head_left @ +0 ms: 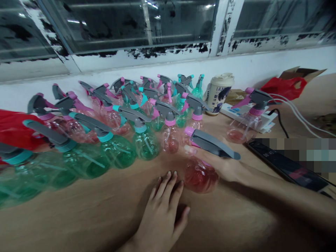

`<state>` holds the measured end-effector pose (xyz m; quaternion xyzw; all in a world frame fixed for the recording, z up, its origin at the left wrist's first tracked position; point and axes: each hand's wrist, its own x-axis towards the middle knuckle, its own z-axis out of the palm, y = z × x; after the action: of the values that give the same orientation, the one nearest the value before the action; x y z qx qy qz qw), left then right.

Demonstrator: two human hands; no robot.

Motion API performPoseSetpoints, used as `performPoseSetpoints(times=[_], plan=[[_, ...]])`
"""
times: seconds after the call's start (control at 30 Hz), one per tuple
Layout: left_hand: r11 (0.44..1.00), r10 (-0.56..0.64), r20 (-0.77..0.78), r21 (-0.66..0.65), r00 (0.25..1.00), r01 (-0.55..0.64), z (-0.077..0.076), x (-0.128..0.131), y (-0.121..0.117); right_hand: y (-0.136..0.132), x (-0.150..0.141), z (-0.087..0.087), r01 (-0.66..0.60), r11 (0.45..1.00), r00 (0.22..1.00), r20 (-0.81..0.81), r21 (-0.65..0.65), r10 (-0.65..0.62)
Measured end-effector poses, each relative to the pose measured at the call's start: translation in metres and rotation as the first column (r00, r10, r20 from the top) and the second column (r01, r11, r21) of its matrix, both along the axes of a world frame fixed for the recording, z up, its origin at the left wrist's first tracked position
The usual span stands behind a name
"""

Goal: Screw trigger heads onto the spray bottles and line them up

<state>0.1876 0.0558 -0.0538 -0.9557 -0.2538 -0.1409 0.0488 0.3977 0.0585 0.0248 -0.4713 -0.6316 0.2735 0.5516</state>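
My right hand (222, 166) is wrapped round the neck of a pink spray bottle (201, 178), just under its grey and pink trigger head (216, 142). The bottle is upright; part of its neck is hidden behind my fingers. Palm down on the table, my left hand (162, 206) lies with its fingers stretched out, left of that bottle and holding nothing. Beyond my hands stands another pink spray bottle (171, 136), beside a green spray bottle (146, 143) with a turquoise collar.
Several more pink and green spray bottles fill the table's left and back. A single pink spray bottle (243, 126) stands at right, by a white power strip (266, 120). A paper coffee cup (219, 92), a phone (283, 164), white cables and red bags (285, 87) are around.
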Motion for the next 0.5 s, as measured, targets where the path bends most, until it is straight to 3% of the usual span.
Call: performPoseSetpoints(times=[0.3, 0.5], plan=[[1.000, 0.008, 0.018, -0.006, 1.000, -0.008, -0.0004, -0.0007, 0.0000, 0.0028, -0.0025, -0.0019, -0.021, 1.000, 0.997, -0.077, 0.010, 0.021], [1.000, 0.002, -0.002, 0.023, 1.000, -0.002, 0.0000, -0.0004, 0.0000, 0.0020, -0.0028, -0.0041, 0.050, 0.998, 0.999, -0.007, 0.028, -0.049]])
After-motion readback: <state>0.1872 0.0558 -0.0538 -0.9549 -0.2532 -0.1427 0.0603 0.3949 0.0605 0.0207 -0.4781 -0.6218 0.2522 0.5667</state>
